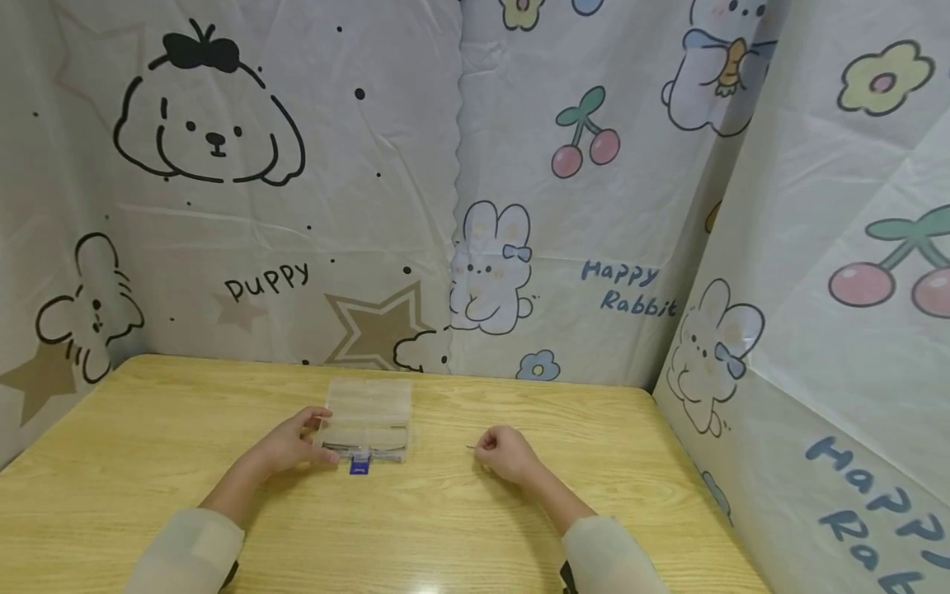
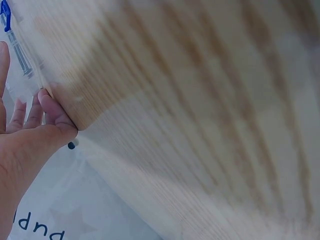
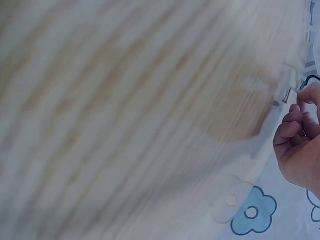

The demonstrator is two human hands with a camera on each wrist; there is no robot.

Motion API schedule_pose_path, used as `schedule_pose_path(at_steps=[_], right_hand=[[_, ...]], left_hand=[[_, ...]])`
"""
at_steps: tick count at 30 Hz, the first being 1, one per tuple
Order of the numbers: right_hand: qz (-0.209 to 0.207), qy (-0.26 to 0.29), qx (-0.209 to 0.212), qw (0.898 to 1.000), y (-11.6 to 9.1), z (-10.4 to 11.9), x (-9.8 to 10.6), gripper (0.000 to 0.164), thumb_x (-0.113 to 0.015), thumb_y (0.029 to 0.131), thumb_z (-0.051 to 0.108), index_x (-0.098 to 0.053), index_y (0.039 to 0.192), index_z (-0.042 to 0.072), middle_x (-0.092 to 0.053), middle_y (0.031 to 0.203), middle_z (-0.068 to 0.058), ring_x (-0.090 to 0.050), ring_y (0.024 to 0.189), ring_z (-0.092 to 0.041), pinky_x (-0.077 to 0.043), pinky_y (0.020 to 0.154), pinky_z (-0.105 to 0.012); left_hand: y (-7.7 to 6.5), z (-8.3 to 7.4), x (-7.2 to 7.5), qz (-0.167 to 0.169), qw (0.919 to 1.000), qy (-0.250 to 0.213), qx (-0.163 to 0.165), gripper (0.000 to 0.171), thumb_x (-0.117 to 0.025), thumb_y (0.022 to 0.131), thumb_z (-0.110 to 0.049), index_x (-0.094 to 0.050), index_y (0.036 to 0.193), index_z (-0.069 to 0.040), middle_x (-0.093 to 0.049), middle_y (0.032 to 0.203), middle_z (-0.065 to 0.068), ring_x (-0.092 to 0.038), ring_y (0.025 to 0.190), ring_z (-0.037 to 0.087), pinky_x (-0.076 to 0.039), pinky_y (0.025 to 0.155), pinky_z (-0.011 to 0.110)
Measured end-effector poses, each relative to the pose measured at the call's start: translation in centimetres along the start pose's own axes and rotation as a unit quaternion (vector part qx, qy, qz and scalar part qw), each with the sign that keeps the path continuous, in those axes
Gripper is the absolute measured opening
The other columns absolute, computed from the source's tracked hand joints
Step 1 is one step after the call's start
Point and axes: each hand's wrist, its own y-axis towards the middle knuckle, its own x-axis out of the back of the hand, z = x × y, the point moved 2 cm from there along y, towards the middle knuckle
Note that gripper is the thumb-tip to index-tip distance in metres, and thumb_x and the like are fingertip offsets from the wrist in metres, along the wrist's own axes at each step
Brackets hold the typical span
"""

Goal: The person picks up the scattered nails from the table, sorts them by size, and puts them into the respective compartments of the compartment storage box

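A clear plastic compartment box (image 1: 369,404) lies with its lid raised at the back, its blue latch (image 1: 359,465) facing forward. Long, thin metal pieces (image 1: 386,453) lie in its front compartments. My left hand (image 1: 289,443) grips the box's left side, thumb by the front corner and fingers farther back. To the right of the box, my right hand (image 1: 508,454) pinches a thin metal nail-like piece (image 1: 470,447) between thumb and forefinger, its tip pointing left toward the box. In the right wrist view, the other fingers (image 3: 287,131) of that hand are curled in.
Both hands are over a light wood-grain table (image 1: 438,528). Printed cloth (image 1: 386,165) hangs behind it and along its left and right sides.
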Motion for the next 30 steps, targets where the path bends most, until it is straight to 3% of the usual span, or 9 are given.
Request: schedule_pose_path(at_steps=[15, 30], right_hand=[[0.018, 0.007, 0.012, 1.0, 1.5, 2.5, -0.9, 0.008, -0.057, 0.084, 0.011, -0.063, 0.084, 0.005, -0.055, 0.071, 0.002, -0.044, 0.06, -0.009, -0.039, 0.056, -0.02], [0.029, 0.025, 0.02, 0.999, 2.7, 5.2, -2.5, 0.009, -0.057, 0.087, 0.011, -0.063, 0.088, 0.005, -0.056, 0.075, 0.0, -0.044, 0.062, -0.01, -0.039, 0.054, -0.021]], left_hand=[[-0.1, -0.2, 0.0, 0.006, 0.9999, -0.007, -0.01, 0.085, -0.078, 0.076, -0.029, -0.029, 0.139, 0.002, -0.024, 0.142, 0.038, -0.03, 0.126, 0.058, -0.038, 0.098, 0.059], [-0.1, -0.2, 0.0, 0.002, 1.0, 0.0, 0.003, 0.086, -0.078, 0.076, -0.029, -0.029, 0.14, 0.001, -0.023, 0.143, 0.038, -0.029, 0.127, 0.058, -0.038, 0.099, 0.058]])
